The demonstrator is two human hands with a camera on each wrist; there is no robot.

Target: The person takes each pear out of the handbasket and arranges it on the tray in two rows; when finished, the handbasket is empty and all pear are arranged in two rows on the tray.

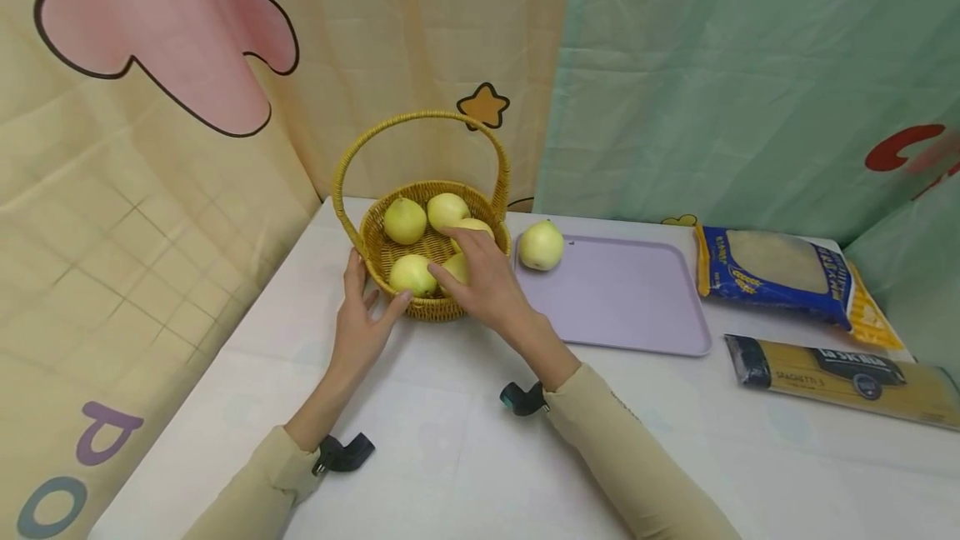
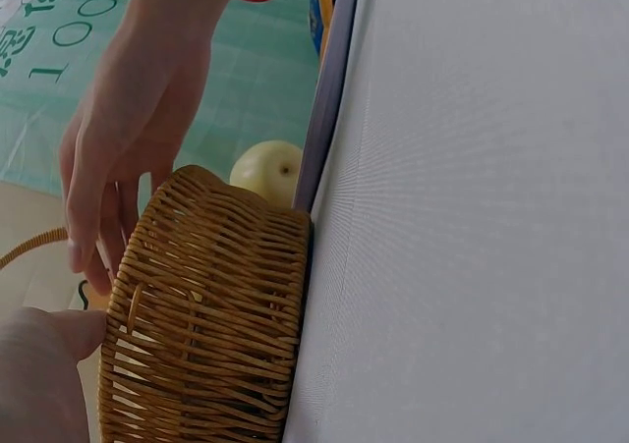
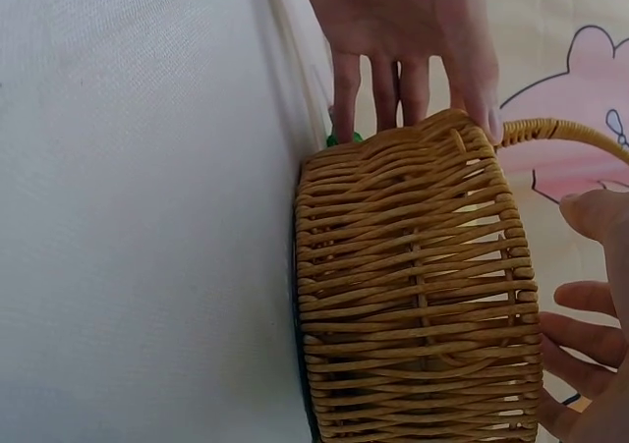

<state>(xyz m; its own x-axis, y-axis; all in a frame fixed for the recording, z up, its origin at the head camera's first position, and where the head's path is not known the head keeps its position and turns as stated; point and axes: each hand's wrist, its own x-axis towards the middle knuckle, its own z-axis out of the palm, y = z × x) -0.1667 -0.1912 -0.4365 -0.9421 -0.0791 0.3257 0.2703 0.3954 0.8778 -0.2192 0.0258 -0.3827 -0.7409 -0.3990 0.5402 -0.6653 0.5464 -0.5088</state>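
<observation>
A yellow wicker basket (image 1: 435, 308) with a tall hoop handle holds several round yellow-green fruits (image 1: 405, 220), like pears or apples. Against its left side rests my left hand (image 1: 362, 332), fingers straight along the outside and thumb at the front rim. In the right wrist view those left fingers (image 3: 386, 89) extend beside the woven wall. My right hand (image 1: 487, 277) reaches over the right rim, thumb and fingers spread above a partly covered fruit (image 1: 456, 268). From the left wrist view, the right hand (image 2: 128, 129) has loosely bent fingers at the rim.
Right of the basket lies a lilac tray (image 1: 630, 298), with one more fruit (image 1: 541, 245) on its left end. Farther right are a blue-and-yellow food bag (image 1: 780, 273) and a spaghetti packet (image 1: 847, 380). Printed curtains (image 1: 675, 90) hang behind the white table (image 1: 435, 457).
</observation>
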